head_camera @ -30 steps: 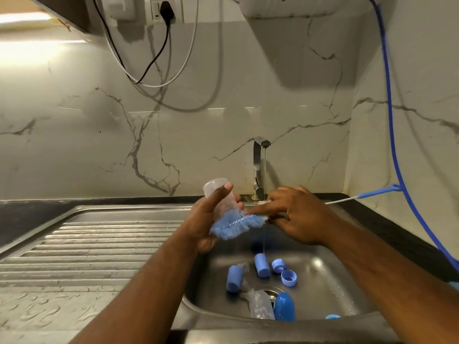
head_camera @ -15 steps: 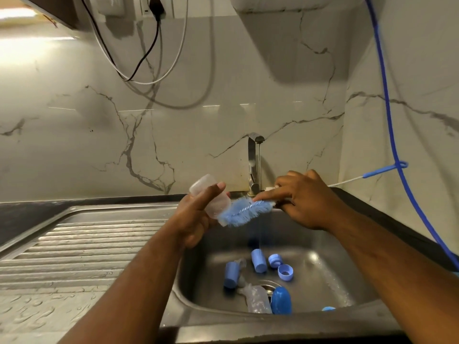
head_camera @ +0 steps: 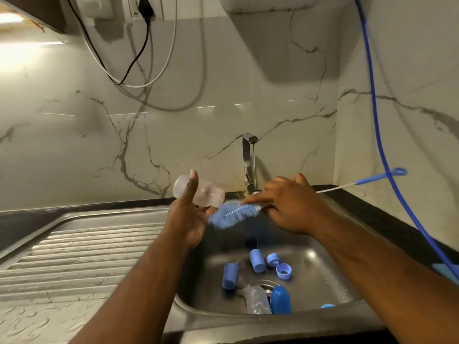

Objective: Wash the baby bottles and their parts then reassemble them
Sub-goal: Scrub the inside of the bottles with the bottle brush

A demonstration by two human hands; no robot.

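Note:
My left hand (head_camera: 187,219) grips a clear baby bottle (head_camera: 207,193) lying on its side above the sink's left rim, thumb up across it. My right hand (head_camera: 289,207) holds the blue bottle brush (head_camera: 234,213) by its wire stem; the bristle head lies just outside the bottle's mouth, and the long handle (head_camera: 372,180) sticks out to the right. In the steel sink (head_camera: 330,276) below lie several blue caps and rings (head_camera: 257,260), a second clear bottle (head_camera: 257,300) by the drain and a dark blue cap (head_camera: 280,299).
The tap (head_camera: 248,165) stands behind my hands and runs a thin stream. A ribbed wet draining board (head_camera: 74,254) spreads to the left. A blue hose (head_camera: 375,115) hangs down the right wall. Cables (head_camera: 139,58) dangle from wall sockets above.
The brush head has slid out of the bottle toward the right. My left hand has tipped the bottle flatter, its base pointing left. The view has shifted slightly.

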